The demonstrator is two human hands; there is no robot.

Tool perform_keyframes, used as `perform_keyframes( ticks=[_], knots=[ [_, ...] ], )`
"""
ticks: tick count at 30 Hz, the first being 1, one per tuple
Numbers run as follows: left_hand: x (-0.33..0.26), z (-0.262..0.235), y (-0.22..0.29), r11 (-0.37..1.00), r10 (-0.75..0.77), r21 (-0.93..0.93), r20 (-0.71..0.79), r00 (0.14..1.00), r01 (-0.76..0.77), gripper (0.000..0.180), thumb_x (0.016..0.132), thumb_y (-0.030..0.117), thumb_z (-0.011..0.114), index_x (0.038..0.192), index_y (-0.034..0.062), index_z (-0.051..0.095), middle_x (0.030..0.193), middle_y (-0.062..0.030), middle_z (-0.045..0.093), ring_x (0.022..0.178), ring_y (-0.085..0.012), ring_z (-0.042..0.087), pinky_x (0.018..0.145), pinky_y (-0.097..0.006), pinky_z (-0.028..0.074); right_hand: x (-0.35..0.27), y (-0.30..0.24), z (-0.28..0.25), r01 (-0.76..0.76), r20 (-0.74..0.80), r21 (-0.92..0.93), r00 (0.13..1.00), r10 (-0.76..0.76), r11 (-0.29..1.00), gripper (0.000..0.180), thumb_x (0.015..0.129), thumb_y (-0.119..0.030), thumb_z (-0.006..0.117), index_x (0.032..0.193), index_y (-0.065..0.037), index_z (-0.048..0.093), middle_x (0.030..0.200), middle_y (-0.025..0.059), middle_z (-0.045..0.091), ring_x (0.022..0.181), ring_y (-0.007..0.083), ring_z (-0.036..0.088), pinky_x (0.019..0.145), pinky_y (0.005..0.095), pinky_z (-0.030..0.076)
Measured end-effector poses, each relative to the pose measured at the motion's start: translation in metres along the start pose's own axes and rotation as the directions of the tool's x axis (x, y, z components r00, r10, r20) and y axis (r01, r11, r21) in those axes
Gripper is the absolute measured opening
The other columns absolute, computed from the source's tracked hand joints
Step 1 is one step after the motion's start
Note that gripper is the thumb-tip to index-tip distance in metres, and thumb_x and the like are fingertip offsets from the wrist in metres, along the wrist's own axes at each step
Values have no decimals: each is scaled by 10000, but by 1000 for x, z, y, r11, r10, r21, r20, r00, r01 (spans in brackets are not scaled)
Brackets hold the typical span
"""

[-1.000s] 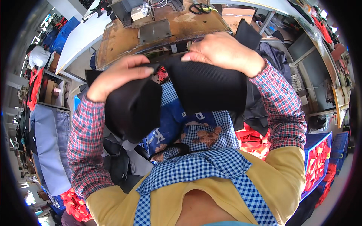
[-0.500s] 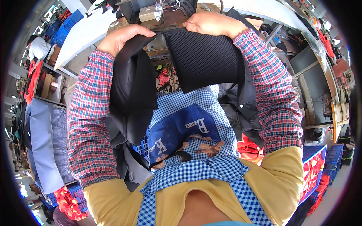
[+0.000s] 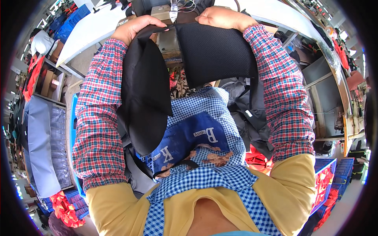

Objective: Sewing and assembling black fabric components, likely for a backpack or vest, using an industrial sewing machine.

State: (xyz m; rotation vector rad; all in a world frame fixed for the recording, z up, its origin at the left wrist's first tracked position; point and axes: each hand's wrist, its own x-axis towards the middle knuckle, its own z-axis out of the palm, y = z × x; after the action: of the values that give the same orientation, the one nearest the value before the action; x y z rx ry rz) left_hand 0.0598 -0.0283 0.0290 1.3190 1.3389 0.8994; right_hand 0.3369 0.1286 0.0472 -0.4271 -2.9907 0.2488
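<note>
Higher in frame now, black cloth (image 3: 218, 51) hangs at upper centre, its top edge pinched by left hand (image 3: 136, 28) and right hand (image 3: 222, 17); uneven pinching might let the drooping flap (image 3: 146, 94) twist.

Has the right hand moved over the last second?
Yes: forward, away from the body. The right hand was well short of the silver machine part; now it is about level with it, off to its right.
</note>
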Motion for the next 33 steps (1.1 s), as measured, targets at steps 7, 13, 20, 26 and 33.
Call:
perform_keyframes(
  ticks=[7,13,20,26,33],
  knots=[
    [13,-19,-14,994,109,-4,14,994,-109,220,896,62,602,1061,136,726,1070,1,701,901,-47,625,815,-170,491,6,3,-6,35,-58,-2,998,-35,999,534,1013,-450,437,797,-22,673,668,113,621,610,216,578,701,356,489],
    [13,-21,-15,960,257,113,7,966,-256,233,905,57,594,1095,122,714,1056,-25,698,929,-67,645,838,-195,510,-4,-17,-21,12,-90,-30,996,-15,999,563,1017,-460,434,727,-24,640,619,109,578,563,209,540,677,350,484],
    [39,-41,-20,993,66,88,72,995,-73,330,886,-4,608,1180,127,678,1020,-20,680,867,-72,640,827,-206,516,0,-9,-20,-19,-75,-15,997,18,1000,462,943,-417,464,941,-10,682,913,223,681,869,382,663,774,441,505],
    [41,-42,-25,977,147,137,116,982,-162,341,863,-12,639,1171,128,682,1008,-22,673,854,-90,639,831,-207,515,6,-5,-9,22,-146,-31,989,-26,999,549,1022,-440,431,729,-32,653,623,101,592,574,221,562,698,357,500],
    [27,-27,-11,998,29,-49,39,999,-27,262,914,33,592,1145,105,693,953,-22,684,815,-78,632,793,-191,517,-14,-16,-24,64,-116,25,991,-60,998,447,947,-382,465,870,17,652,875,229,667,823,386,652,739,443,493]
  ],
)
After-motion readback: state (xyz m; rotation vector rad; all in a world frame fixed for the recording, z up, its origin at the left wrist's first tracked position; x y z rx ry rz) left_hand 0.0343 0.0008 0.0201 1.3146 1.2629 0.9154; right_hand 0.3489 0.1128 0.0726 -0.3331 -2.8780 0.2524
